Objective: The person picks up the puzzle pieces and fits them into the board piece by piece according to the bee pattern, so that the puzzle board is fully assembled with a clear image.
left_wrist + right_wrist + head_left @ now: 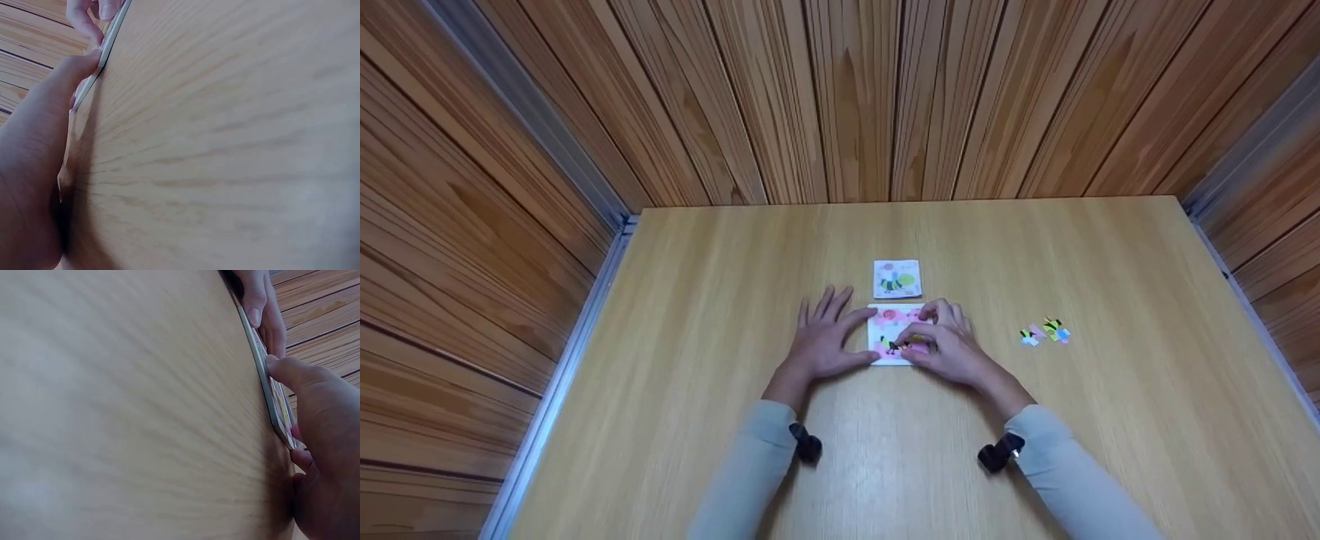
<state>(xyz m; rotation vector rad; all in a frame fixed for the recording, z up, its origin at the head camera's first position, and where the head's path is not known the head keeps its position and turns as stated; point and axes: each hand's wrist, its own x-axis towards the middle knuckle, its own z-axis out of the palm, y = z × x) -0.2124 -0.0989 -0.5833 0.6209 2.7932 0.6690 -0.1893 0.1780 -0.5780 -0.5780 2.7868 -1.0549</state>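
A square puzzle board (889, 330) with a pink picture lies flat on the table. Spread fingers mark my left hand (823, 346), whose index finger and thumb touch the board's left edge. Over the board's right part, my right hand (949, 349) bends its fingers, with thumb and index finger pinching a small black-and-yellow piece (892, 346) low on the board; the fingers partly hide it. In the right wrist view the right thumb (292, 371) lies at the board's near edge (261, 365). The left wrist view shows the left thumb (79, 66) against the board's rim (114, 35).
Just behind the board lies a square card (897, 279) with a green and black bee picture. Several small colourful pieces (1056, 330) lie in a loose group to the right on the wooden table (697, 300). Wood-panelled walls (855, 97) stand behind and beside the table.
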